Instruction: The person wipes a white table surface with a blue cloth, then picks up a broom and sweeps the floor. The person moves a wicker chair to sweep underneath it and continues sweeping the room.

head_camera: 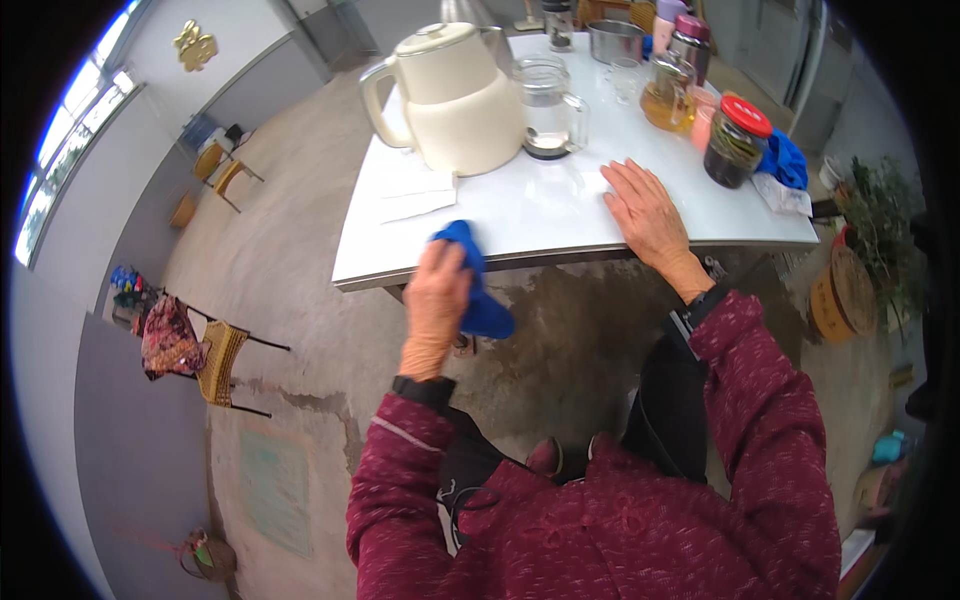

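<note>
My left hand (437,289) grips a blue cloth (480,300) at the near left edge of the white tabletop (540,217); part of the cloth hangs below the edge. Flat on the table near its front edge lies my right hand (643,214), holding nothing. Beyond my left hand are folded white paper (420,196) and a large cream thermos jug (469,112). A glass mug (546,112) with a little clear liquid touches or nearly touches the jug. To the right of my right hand stands a red-lidded glass jar (735,146) with dark contents.
Behind the jar are a glass pitcher of amber liquid (664,97), pink cups (702,124), a bottle with a pink lid (688,45) and a steel pot (615,41). Another blue cloth (784,161) lies at the right edge. A wicker-seat chair (221,364) stands left on the floor.
</note>
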`<move>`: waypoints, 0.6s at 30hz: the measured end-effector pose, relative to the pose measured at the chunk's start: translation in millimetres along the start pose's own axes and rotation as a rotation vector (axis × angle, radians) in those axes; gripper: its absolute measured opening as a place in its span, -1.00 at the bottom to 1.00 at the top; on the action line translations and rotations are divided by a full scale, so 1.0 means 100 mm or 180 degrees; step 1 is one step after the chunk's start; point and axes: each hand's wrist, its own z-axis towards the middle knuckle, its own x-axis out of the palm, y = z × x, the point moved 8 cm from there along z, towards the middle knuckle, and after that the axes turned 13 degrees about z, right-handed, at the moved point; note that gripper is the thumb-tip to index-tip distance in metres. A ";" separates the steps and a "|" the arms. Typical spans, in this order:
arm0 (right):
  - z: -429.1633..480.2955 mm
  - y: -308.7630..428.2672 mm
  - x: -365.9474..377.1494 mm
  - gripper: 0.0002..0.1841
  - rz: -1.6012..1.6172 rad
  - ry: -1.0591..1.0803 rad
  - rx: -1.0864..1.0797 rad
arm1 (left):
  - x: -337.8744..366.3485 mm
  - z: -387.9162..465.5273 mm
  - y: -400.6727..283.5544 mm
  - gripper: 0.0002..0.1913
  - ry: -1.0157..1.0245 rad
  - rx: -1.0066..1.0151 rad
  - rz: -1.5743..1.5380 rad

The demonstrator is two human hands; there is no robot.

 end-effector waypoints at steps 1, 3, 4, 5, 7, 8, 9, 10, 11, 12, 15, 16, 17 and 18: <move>-0.01 0.00 -0.01 -0.59 -0.0023 -0.0009 -0.0022 | -0.07 -0.04 0.20 -0.69 -0.0130 -0.0084 0.0015; -0.02 0.00 -0.02 -0.60 0.0018 -0.0101 -0.0073 | -0.20 -0.12 0.59 -0.68 -0.0274 -0.0238 0.0161; -0.02 0.00 -0.04 -0.61 0.0111 -0.0217 -0.0079 | -0.26 -0.17 0.78 -0.67 -0.0306 -0.0356 0.0412; -0.02 -0.03 -0.03 -0.62 0.0166 -0.0186 0.0042 | -0.32 -0.19 0.96 -0.65 -0.0323 -0.0450 0.0472; -0.03 -0.05 -0.05 -0.63 0.0375 -0.0269 0.0100 | -0.43 -0.26 1.27 -0.69 -0.0482 -0.0875 0.0244; -0.02 -0.05 -0.06 -0.64 0.0416 -0.0332 0.0122 | -0.46 -0.29 1.41 -0.71 -0.0598 -0.1236 0.0214; -0.02 -0.07 -0.05 -0.64 0.0409 -0.0282 0.0196 | -0.45 -0.34 1.52 -0.73 -0.0657 -0.1716 0.0200; -0.02 -0.09 -0.04 -0.63 0.0407 -0.0227 0.0262 | -0.44 -0.32 1.49 -0.75 -0.0763 -0.1676 0.0213; -0.02 -0.10 -0.03 -0.63 0.0449 -0.0196 0.0315 | -0.41 -0.31 1.44 -0.76 -0.0815 -0.1759 0.0251; -0.02 -0.10 -0.02 -0.62 0.0383 -0.0143 0.0347 | -0.39 -0.30 1.39 -0.77 -0.0847 -0.1888 0.0286; -0.03 -0.10 -0.01 -0.62 0.0349 -0.0083 0.0425 | -0.22 -0.13 0.75 -0.83 -0.0832 -0.0995 0.0129; -0.04 -0.10 0.00 -0.62 0.0370 -0.0087 0.0405 | -0.13 -0.09 0.52 -0.84 -0.0744 -0.0846 -0.0019; -0.04 -0.10 0.00 -0.62 0.0388 -0.0093 0.0385 | -0.06 -0.04 0.27 -0.85 -0.0704 -0.0639 -0.0141; -0.04 -0.10 -0.01 -0.61 0.0442 -0.0136 0.0346 | 0.02 0.02 0.04 -0.86 -0.0598 -0.0501 -0.0292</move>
